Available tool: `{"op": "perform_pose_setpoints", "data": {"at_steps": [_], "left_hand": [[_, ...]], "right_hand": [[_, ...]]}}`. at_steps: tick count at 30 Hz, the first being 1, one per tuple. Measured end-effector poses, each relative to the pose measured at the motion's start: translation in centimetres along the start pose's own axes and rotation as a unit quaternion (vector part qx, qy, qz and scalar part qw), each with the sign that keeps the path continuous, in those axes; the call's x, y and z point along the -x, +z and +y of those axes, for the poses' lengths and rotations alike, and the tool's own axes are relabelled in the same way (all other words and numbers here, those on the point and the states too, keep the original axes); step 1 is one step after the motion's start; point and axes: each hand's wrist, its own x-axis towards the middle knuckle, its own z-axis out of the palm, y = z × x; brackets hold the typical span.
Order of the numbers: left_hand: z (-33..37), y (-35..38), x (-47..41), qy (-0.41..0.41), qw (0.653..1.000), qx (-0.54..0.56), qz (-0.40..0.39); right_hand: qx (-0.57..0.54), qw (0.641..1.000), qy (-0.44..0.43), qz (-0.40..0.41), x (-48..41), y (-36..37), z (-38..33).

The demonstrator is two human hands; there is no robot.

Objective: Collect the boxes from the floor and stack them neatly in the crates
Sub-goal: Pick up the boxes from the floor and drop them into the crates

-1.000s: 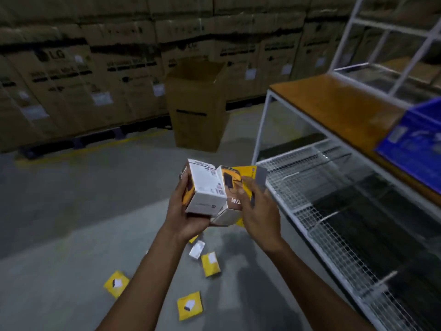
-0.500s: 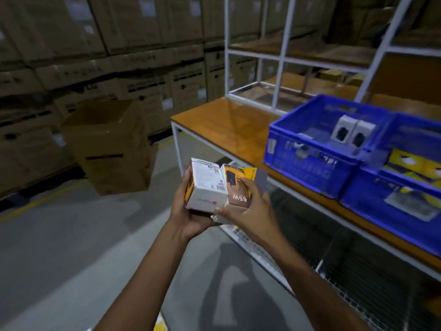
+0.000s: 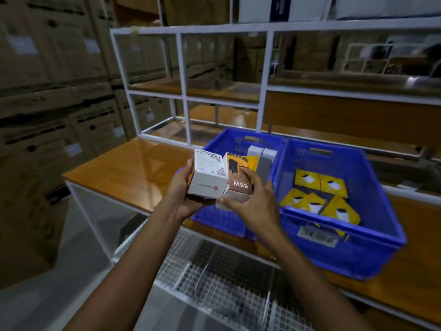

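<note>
I hold a cluster of small boxes in front of me, above the near edge of the left blue crate [image 3: 238, 142]. My left hand [image 3: 185, 194] grips a white box [image 3: 207, 174] from below and the side. My right hand [image 3: 250, 199] curls round a brown and yellow "65W" box [image 3: 238, 180] beside it. More white and grey boxes [image 3: 262, 158] stand inside the left crate. The right blue crate [image 3: 372, 240] holds several flat yellow packets [image 3: 317, 194].
Both crates sit on a wooden shelf top [image 3: 133, 168] of a white metal rack [image 3: 183, 91]. A wire mesh shelf [image 3: 214, 278] lies below. Stacked cardboard cartons [image 3: 52, 91] fill the left wall.
My view has swung from the floor up to the rack. The crates have come close and now lie right behind my hands. My grip on the boxes is unchanged.
</note>
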Motion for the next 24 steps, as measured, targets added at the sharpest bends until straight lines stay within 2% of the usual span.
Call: {"op": "perform_pose_setpoints", "data": {"at_steps": [5,9,11,14,17,19,21,24], "left_hand": [[2.9,2.8,-8.0,-0.029,0.999,-0.007,-0.037],[4.0,2.4,-15.1,-0.046,0.998,-0.027,-0.034],[3.9,1.7,-18.1,-0.012,0.997,-0.076,0.008],[3.0,0.6,-20.9,0.049,0.972,-0.221,0.061],[1.5,-0.7,-23.3,0.136,0.922,-0.349,0.097],[0.9,-1.0,-24.1,0.158,0.895,-0.405,0.101],[0.4,-0.4,-24.3,0.149,0.890,-0.423,0.079],[-1.3,1.6,-23.8,0.096,0.912,-0.400,-0.011]], "right_hand": [[0.058,0.997,0.002,0.047,-7.2,-0.4,1.1],[0.116,0.992,0.026,0.049,-11.7,0.9,2.9],[0.149,0.987,0.043,0.039,-12.9,1.9,4.0],[0.179,0.982,0.058,0.033,-14.3,3.6,5.6],[0.134,0.988,0.067,0.043,-15.5,4.9,7.3],[0.081,0.992,0.074,0.058,-15.5,5.0,7.9],[0.012,0.993,0.083,0.079,-15.2,4.5,8.3],[-0.104,0.984,0.108,0.098,-14.1,3.4,8.4]]}}
